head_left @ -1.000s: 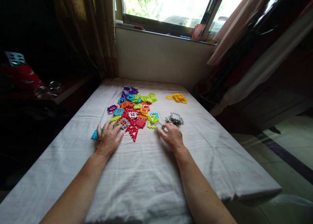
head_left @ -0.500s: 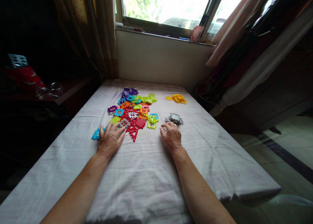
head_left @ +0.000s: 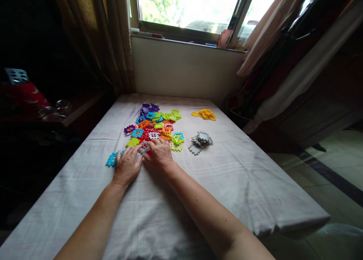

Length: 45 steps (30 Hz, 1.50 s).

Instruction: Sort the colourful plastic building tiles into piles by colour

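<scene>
My left hand [head_left: 127,165] rests low over the white-covered table with its fingers apart. Its fingertips lie beside a blue interlocking tile [head_left: 111,160] and the near edge of a grey window-shaped tile [head_left: 144,147]. From the right, my right hand [head_left: 160,152] reaches across, thumb and fingers closing on that grey tile's right side. Beneath and beyond both hands spreads a mixed heap of notched plastic tiles: red, orange [head_left: 167,129], lime green [head_left: 132,142], blue and purple [head_left: 129,129]. My right hand covers part of the red ones.
A small grey tile pile [head_left: 203,137] lies to the right, and a yellow tile pile [head_left: 207,114] behind it. A wall and window [head_left: 187,10] stand beyond the table. Clothes [head_left: 283,86] hang at right; a dark side table with glasses [head_left: 62,108] is at left.
My right hand has moved left from the grey pile to the grey window-shaped tile. One grey tile now lies at the pile's near-left edge. My left hand has barely shifted.
</scene>
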{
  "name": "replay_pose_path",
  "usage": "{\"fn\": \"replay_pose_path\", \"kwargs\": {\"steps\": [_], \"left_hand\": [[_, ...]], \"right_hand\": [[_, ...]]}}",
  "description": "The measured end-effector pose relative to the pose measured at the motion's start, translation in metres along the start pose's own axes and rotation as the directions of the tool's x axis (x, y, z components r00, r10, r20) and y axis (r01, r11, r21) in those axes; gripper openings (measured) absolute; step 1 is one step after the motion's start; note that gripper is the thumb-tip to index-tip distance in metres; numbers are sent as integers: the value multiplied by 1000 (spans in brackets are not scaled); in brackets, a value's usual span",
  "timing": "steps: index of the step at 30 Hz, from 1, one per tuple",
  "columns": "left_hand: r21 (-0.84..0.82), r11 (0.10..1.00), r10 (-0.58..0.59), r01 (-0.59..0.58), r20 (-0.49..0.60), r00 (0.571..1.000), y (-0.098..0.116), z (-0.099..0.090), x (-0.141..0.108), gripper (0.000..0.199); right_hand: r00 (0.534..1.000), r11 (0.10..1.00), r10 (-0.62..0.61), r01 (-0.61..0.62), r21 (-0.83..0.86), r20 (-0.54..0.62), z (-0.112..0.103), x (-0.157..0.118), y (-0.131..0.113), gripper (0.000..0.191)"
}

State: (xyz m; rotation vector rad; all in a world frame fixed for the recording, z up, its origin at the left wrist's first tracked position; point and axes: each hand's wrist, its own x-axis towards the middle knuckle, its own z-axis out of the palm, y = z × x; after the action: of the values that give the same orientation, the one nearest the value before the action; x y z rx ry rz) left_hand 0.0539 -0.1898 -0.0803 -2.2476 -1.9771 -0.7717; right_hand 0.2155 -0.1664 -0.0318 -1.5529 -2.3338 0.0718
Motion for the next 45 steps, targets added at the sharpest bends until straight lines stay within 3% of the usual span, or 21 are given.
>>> {"fn": "replay_pose_path", "kwargs": {"steps": [7, 13, 18, 25, 29, 36, 40, 45], "left_hand": [[-44, 999, -13, 12, -36, 999, -6, 3, 3, 46], [-58, 998, -28, 27, -28, 999, -7, 2, 5, 48], [-24, 1000, -15, 16, 9, 1000, -2, -2, 3, 46], [1, 999, 33, -33, 32, 999, 2, -4, 2, 41], [-1, 999, 36, -36, 33, 999, 2, -4, 2, 39], [14, 1000, 13, -13, 58, 998, 4, -7, 2, 40], [9, 1000, 9, -9, 60, 998, 7, -8, 2, 39], [-7, 999, 44, -44, 69, 997, 10, -9, 1, 38]], "right_hand": [[1000, 999, 15, -15, -33, -6, 9, 5, -6, 34], [984, 994, 79, -64, 94, -160, -2, -10, 20, 32], [933, 949, 284, -239, 206, -223, -11, -28, 57, 32], [826, 882, 464, -465, 80, -319, -29, -72, 111, 28], [791, 832, 537, -554, 31, -292, -34, -83, 122, 27], [785, 807, 570, -590, -11, -243, -30, -84, 120, 27], [787, 819, 545, -573, -17, -288, -29, -84, 120, 25], [895, 922, 371, -387, -18, -247, -27, -59, 98, 23]]}}
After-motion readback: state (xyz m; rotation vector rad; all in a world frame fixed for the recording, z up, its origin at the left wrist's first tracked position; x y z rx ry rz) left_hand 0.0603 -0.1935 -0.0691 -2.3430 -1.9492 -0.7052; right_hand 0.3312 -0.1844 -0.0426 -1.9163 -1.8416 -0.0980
